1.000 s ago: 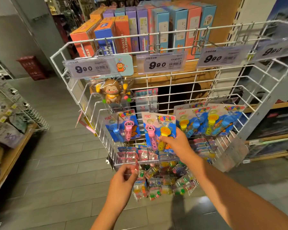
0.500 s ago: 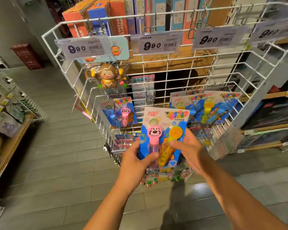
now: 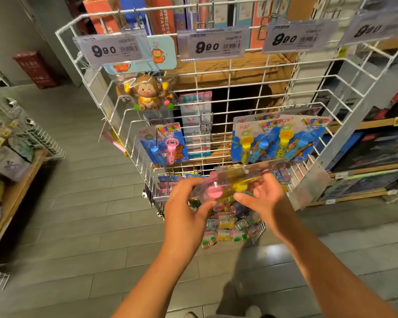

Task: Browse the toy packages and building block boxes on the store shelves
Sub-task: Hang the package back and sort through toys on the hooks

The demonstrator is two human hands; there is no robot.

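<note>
A blister package [image 3: 230,184] with a pink and a yellow toy inside is held between both hands, in front of the lower part of the white wire rack [image 3: 216,92] and free of its hooks. It is tilted nearly flat, so that its clear plastic front is turned up toward the camera; probably it is held so in order to be looked at more closely, as browsing asks.

The left hand [image 3: 186,212] is closed on the left end of the package: the thumb is laid on the near edge and the fingers are curled over the far side. The right hand [image 3: 264,200] holds the right end in the same manner, with the thumb pointing inward along the near edge. Both grips look light, enough only to keep the thin card steady.

Similar packages [image 3: 278,138] are left hanging on the rack behind, under price tags [image 3: 213,43]. A monkey toy [image 3: 147,92] hangs at the upper left, and building block boxes [image 3: 161,17] stand on the shelf above.
</note>
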